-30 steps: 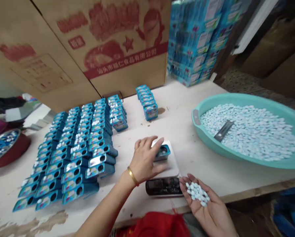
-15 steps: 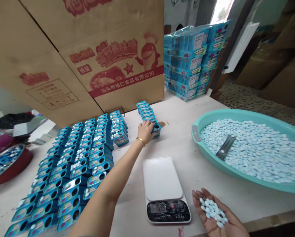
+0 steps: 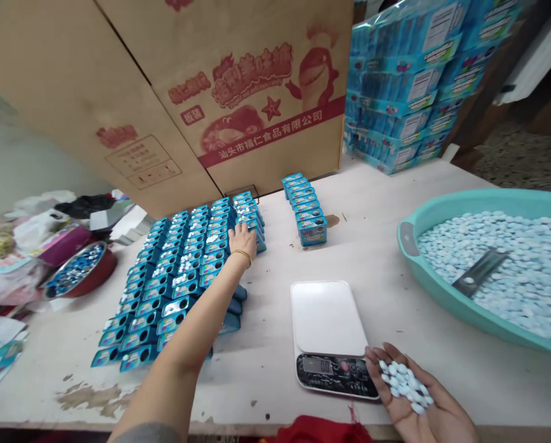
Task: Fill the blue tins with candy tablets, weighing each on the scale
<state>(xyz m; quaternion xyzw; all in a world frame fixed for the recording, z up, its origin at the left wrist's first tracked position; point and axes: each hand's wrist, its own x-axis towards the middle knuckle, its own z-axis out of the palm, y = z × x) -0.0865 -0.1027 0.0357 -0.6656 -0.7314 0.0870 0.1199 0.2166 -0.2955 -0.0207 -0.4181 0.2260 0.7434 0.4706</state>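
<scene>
Here's my left grip [image 3: 243, 241], arm stretched out over the table [image 3: 358, 246], right at the near end of the shortest row in a big block of blue boxes [image 3: 141, 337]; my own fingers block the sight, so I can't tell whether it has hold of one. Over on the other side, my right grip [image 3: 428, 411] is spread wide, palm up and slightly cupped, with a small heap of pale candies [image 3: 405, 385] lying in it. It sits right by the corner of the white scale [image 3: 328, 317], whose plate is bare and whose display shows 0.0. Up beyond that, a separate short row [image 3: 312, 231] of the same boxes stands apart. And to my right, the turquoise basin [image 3: 435, 294], full of pale candies, with a metal scoop [image 3: 481, 272] lying on top of them!
</scene>
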